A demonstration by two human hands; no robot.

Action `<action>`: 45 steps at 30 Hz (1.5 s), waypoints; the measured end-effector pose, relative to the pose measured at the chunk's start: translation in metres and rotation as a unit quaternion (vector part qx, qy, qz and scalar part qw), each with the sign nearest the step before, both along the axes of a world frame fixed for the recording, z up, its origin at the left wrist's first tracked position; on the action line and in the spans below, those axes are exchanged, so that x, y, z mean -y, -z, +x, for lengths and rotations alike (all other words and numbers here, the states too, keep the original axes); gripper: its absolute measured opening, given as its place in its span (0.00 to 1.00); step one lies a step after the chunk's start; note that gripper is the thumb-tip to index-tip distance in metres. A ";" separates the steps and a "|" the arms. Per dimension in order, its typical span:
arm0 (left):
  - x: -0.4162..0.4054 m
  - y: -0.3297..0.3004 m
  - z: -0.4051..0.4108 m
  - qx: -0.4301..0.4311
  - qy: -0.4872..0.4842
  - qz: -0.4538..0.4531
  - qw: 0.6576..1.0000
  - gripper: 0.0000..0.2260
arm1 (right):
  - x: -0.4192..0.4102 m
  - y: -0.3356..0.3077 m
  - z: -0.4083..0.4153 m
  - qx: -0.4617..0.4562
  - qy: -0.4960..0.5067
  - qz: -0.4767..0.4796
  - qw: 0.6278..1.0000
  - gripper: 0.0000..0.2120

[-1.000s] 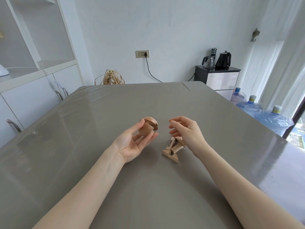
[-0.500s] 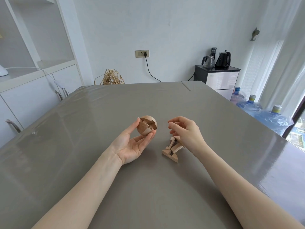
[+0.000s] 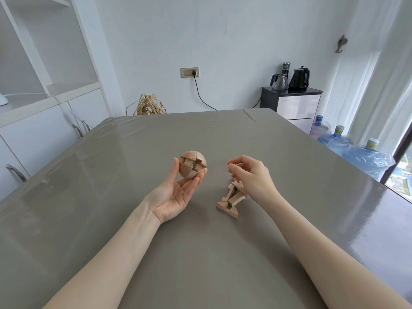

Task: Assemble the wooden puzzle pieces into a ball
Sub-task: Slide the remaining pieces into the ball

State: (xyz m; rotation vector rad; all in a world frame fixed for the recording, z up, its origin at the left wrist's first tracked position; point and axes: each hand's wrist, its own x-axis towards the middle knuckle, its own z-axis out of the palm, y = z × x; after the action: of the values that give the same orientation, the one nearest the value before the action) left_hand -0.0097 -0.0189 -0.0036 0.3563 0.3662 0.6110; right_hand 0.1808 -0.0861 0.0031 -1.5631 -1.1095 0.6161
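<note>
Grey and glossy, the table [image 3: 133,219] stretches away to a white wall. Above it my left hand [image 3: 176,192], palm up, holds the partly built wooden ball [image 3: 192,167], thumb on its left side and fingertips curled under and round its right, open slots facing me. To its right, loose puzzle pieces [image 3: 230,200] lie in a small heap on the table. My right hand [image 3: 252,175] hovers just over that heap, fingers bent with thumb and forefinger drawn near each other; I cannot tell whether they pinch anything.
</note>
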 end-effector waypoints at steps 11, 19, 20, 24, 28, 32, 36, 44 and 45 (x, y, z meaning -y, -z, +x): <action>0.000 0.002 0.002 -0.022 0.001 0.027 0.999 0.41 | -0.002 0.001 0.013 0.056 0.045 -0.070 0.995 0.14; 0.000 0.005 0.004 -0.035 -0.007 0.052 0.998 0.41 | 0.007 -0.003 0.010 0.089 -0.016 -0.086 0.992 0.09; 0.000 0.005 0.004 -0.036 -0.007 0.054 0.998 0.40 | 0.007 -0.004 0.009 0.107 -0.031 -0.093 0.989 0.09; 0.001 0.006 0.005 -0.041 -0.009 0.057 0.997 0.40 | 0.009 -0.006 0.005 0.205 -0.084 -0.137 0.965 0.12; 0.001 0.007 0.005 -0.045 -0.013 0.064 0.997 0.41 | 0.008 -0.003 0.004 0.267 -0.080 -0.131 0.951 0.11; 0.002 0.007 0.005 -0.042 -0.013 0.067 0.997 0.41 | 0.006 0.000 0.008 0.247 -0.076 -0.118 0.959 0.07; 0.002 0.007 0.006 -0.043 -0.008 0.065 0.997 0.41 | 0.006 -0.004 0.012 0.176 -0.050 -0.090 0.979 0.13; 0.002 0.007 0.006 -0.049 -0.010 0.072 0.996 0.41 | 0.013 -0.009 0.018 0.260 -0.148 -0.222 0.928 0.27; 0.003 0.007 0.006 -0.050 -0.010 0.073 0.996 0.41 | 0.013 -0.007 0.019 0.266 -0.150 -0.224 0.926 0.27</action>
State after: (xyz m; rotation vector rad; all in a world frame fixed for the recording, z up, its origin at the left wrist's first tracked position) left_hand -0.0033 -0.0218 -0.0102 0.5251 0.4222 0.6429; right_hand 0.1996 -0.0989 0.0105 -2.0445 -1.7299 0.7029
